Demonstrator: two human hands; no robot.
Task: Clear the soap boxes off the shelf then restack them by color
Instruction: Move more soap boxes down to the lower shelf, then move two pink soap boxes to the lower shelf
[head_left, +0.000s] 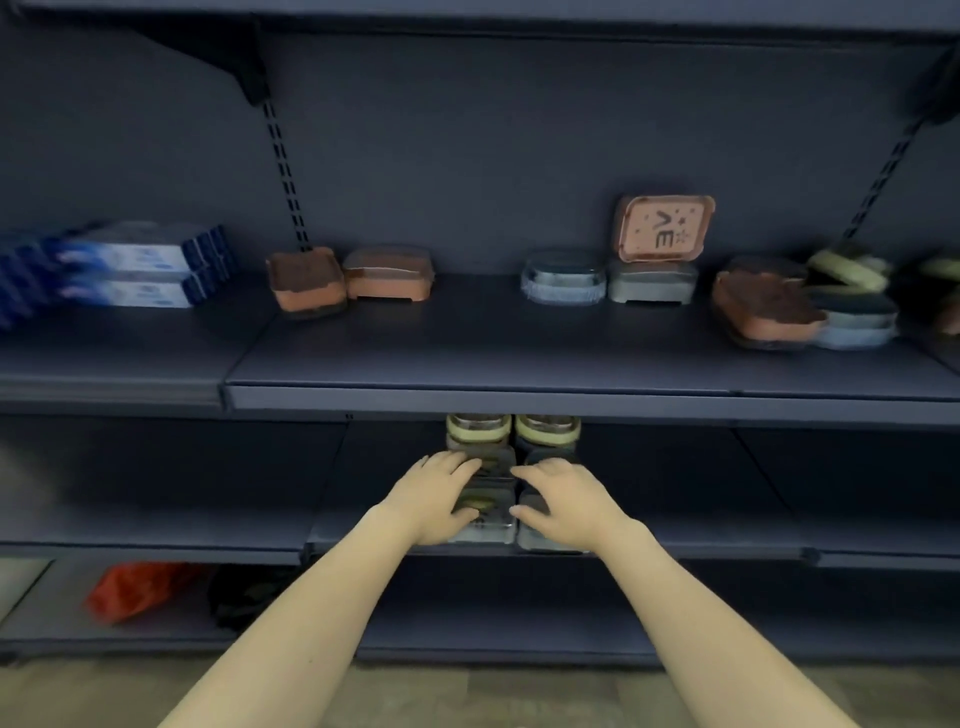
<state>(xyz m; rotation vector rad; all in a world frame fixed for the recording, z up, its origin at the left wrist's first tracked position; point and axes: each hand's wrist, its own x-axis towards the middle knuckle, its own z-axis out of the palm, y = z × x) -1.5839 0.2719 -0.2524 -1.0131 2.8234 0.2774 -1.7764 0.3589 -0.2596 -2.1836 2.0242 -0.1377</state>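
Two bare arms are reaching in from the bottom of the frame toward the lower shelf (675, 540) in the centre. The left hand (434, 499) is curling its fingers and thumb around the left stack of soap boxes (480, 467), and the right hand (563, 506) is gripping the right stack of soap boxes (545, 441) in the same way. The two stacks are standing just beside each other at the front edge of this shelf, grey boxes below and yellow-rimmed ones on top.

At the lower left, on the bottom shelf, an orange bag (132, 590) is lying next to something dark.

Farther back, the upper shelf (467, 353) is crossing the middle of the frame. On it, from left to right, are lying blue and white cartons (140, 270), two orange soap boxes (348, 278), two grey soap boxes (608, 280) with a pink lid (662, 228) standing upright on the right one, and a blurred, mixed pile of boxes (810, 301) at the right edge.
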